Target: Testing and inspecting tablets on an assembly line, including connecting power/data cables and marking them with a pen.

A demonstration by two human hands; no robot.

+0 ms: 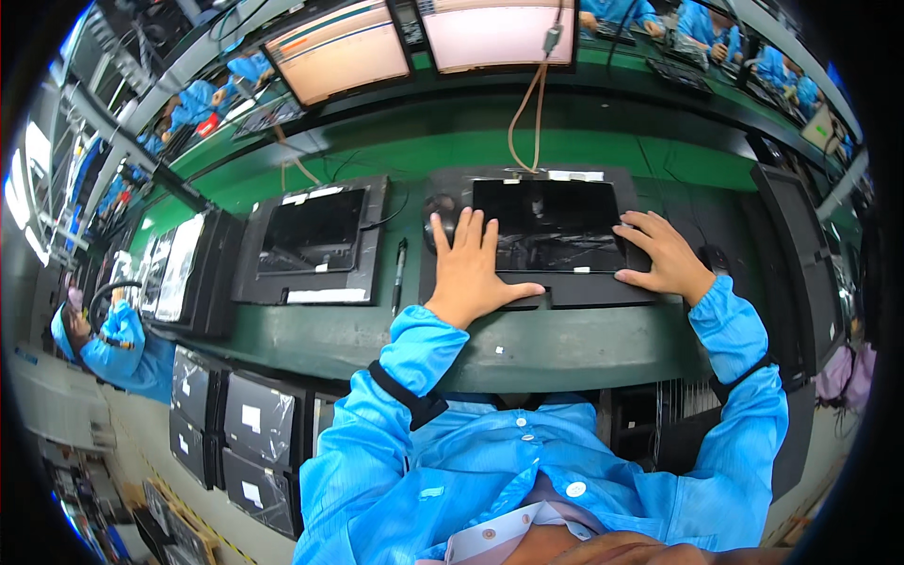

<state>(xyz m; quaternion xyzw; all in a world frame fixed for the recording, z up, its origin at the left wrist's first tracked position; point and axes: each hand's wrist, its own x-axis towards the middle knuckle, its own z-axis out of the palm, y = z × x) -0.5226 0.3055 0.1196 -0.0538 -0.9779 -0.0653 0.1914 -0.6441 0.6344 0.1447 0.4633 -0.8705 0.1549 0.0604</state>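
Observation:
A black tablet-like display panel (551,226) lies face up in a dark foam tray (574,294) on the green bench, with a cable running up from its far edge. My left hand (474,268) rests flat with fingers spread on the tray at the panel's left side, its fingertips by a black mouse (440,215). At the panel's right edge, my right hand (664,254) has its fingers apart, with fingertips touching the edge or lying just beside it. Neither hand holds anything. Farther left, a second black panel (313,232) sits in another foam tray (247,275).
A pen (399,268) lies between the two trays. Two lit monitors (341,49) stand at the back. Black trays are stacked at the left (212,264) and right (796,254). Film-covered panels (259,424) stand below the bench. Co-workers (122,344) sit farther off.

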